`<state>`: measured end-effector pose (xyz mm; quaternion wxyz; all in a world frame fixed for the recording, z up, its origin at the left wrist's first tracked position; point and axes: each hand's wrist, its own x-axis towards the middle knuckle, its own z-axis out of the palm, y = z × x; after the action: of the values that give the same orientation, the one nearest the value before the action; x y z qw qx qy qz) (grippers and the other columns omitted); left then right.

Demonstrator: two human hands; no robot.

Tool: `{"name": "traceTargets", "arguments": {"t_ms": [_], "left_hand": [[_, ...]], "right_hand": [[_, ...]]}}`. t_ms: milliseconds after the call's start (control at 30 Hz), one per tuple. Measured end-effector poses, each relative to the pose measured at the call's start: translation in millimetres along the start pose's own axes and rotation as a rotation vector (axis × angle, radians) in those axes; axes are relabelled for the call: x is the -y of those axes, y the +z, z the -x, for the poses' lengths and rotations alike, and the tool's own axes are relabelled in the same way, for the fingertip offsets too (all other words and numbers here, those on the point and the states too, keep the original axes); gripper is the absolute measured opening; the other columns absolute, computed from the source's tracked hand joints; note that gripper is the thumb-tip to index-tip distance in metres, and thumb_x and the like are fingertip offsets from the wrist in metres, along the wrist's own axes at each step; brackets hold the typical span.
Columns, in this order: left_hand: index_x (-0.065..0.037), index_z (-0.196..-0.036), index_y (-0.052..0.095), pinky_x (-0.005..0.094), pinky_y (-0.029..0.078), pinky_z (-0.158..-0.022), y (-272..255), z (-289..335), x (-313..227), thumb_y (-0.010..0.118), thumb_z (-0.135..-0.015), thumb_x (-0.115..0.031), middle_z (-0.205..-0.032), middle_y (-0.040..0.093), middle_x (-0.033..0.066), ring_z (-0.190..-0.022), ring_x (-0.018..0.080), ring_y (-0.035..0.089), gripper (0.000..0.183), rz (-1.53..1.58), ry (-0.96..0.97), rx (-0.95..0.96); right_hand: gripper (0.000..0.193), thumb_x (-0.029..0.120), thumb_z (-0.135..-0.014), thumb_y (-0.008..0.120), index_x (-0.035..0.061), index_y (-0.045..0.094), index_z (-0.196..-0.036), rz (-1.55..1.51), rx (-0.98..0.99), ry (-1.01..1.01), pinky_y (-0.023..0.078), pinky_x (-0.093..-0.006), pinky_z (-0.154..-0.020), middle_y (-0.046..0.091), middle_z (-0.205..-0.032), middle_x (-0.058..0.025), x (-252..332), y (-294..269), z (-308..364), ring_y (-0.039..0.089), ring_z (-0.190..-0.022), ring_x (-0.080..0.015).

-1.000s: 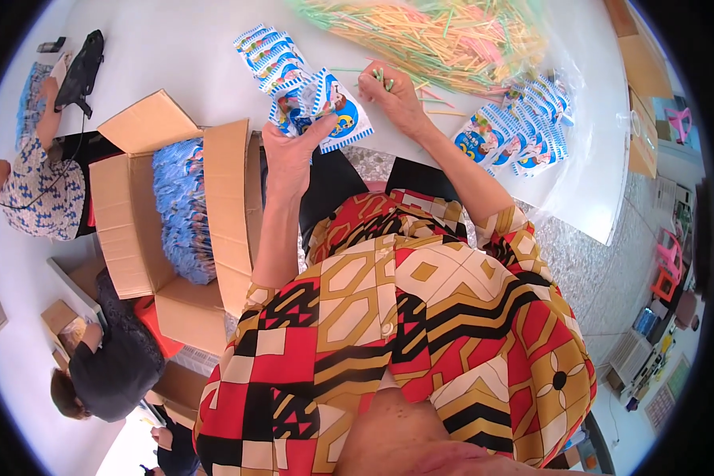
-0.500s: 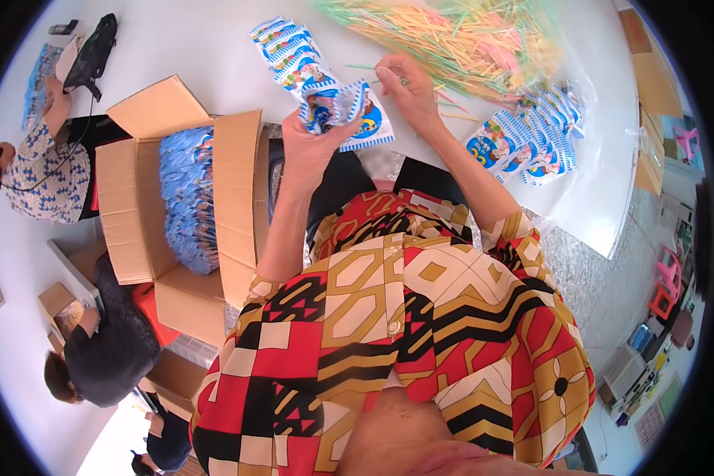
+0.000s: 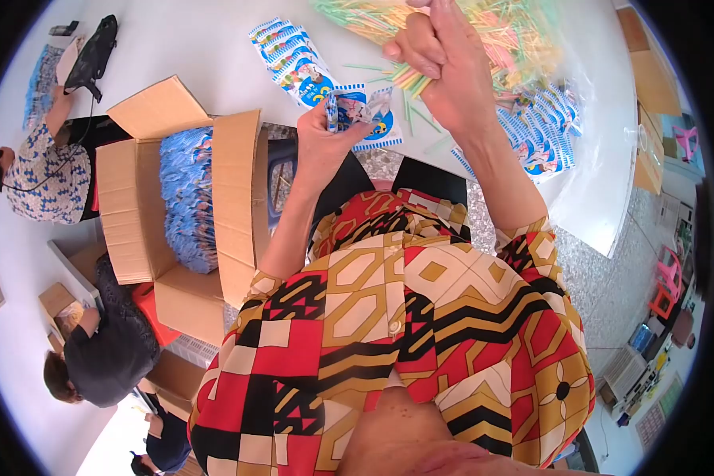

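My left hand (image 3: 319, 152) is closed around a blue-and-white printed packet (image 3: 351, 105) that gapes at the top, above the table's near edge. Another such packet (image 3: 382, 131) shows just behind it. My right hand (image 3: 456, 75) is raised over the far side of the table, its fingers curled on a small bundle of thin pastel straws (image 3: 409, 81). Behind that hand lies a large heap of the same straws (image 3: 516, 36) on clear plastic. A fanned row of packets (image 3: 289, 59) lies beyond my left hand. More packets (image 3: 543, 139) lie right of my right forearm.
An open cardboard box (image 3: 238, 182) packed with blue packets (image 3: 189, 198) stands at my left. Loose straws (image 3: 424, 115) are scattered on the white table (image 3: 190, 47). At the left, a person in a patterned top (image 3: 47, 178) and another in dark clothes (image 3: 111, 357) sit nearby.
My right hand has moved up and to the right, and its fingers now hold a bundle of straws. The left hand has shifted slightly right, turning the packet.
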<state>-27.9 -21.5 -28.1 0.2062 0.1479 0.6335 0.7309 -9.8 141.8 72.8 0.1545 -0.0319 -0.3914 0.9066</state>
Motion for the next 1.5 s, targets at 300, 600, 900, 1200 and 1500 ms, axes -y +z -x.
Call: {"name": "traceTargets", "arguments": {"t_ms": [300, 600, 900, 1200, 1500], "left_hand": [[0.001, -0.093, 0.063, 0.0229, 0.05, -0.067, 9, 3, -11, 0.071, -0.071, -0.001, -0.083, 0.066, 0.0035, -0.072, 0.0069, 0.06, 0.024, 0.002, -0.01, 0.085], [0.001, -0.095, 0.064, 0.0236, 0.05, -0.07, 11, 5, -14, 0.073, -0.071, -0.002, -0.085, 0.067, 0.0052, -0.074, 0.0077, 0.06, 0.026, 0.076, -0.055, 0.11], [0.001, -0.094, 0.064, 0.024, 0.05, -0.07, 10, 5, -12, 0.074, -0.07, -0.002, -0.085, 0.067, 0.0051, -0.074, 0.0083, 0.06, 0.026, 0.082, -0.083, 0.122], [0.0, -0.099, 0.061, 0.025, 0.05, -0.071, 13, 7, -17, 0.073, -0.07, -0.001, -0.089, 0.066, 0.0061, -0.078, 0.0098, 0.061, 0.031, 0.171, -0.098, 0.135], [0.0, -0.092, 0.063, 0.0237, 0.049, -0.07, 14, 6, -16, 0.073, -0.071, -0.003, -0.085, 0.066, 0.004, -0.076, 0.008, 0.06, 0.023, 0.075, -0.003, 0.174]], "right_hand": [[0.026, 0.023, -0.1, 0.03, 0.0044, 0.048, -0.096, 0.235, 0.191, -0.117, 0.044, -0.0276, -0.063, 0.03, -0.052, 0.004, -10, 4, 10, 0.031, -0.046, -0.0061], [0.025, 0.021, -0.099, 0.031, 0.0023, 0.047, -0.095, 0.231, 0.213, -0.225, 0.046, -0.029, -0.065, 0.033, -0.052, 0.0032, -14, -4, 13, 0.032, -0.046, -0.0061], [0.026, 0.02, -0.1, 0.028, 0.0056, 0.049, -0.099, 0.381, 0.413, -0.367, 0.046, -0.0294, -0.064, 0.029, -0.053, 0.0051, -22, -19, 10, 0.029, -0.048, -0.0052], [0.027, 0.019, -0.1, 0.026, 0.0047, 0.049, -0.098, 0.465, 0.446, -0.313, 0.049, -0.0309, -0.07, 0.03, -0.051, 0.0057, -16, -28, 18, 0.029, -0.046, -0.004], [0.024, 0.017, -0.098, 0.032, 0.0036, 0.052, -0.097, 0.855, 0.426, -0.279, 0.042, -0.0324, -0.089, 0.055, -0.06, -0.0014, -7, -22, 16, 0.056, -0.068, -0.0098]]}}
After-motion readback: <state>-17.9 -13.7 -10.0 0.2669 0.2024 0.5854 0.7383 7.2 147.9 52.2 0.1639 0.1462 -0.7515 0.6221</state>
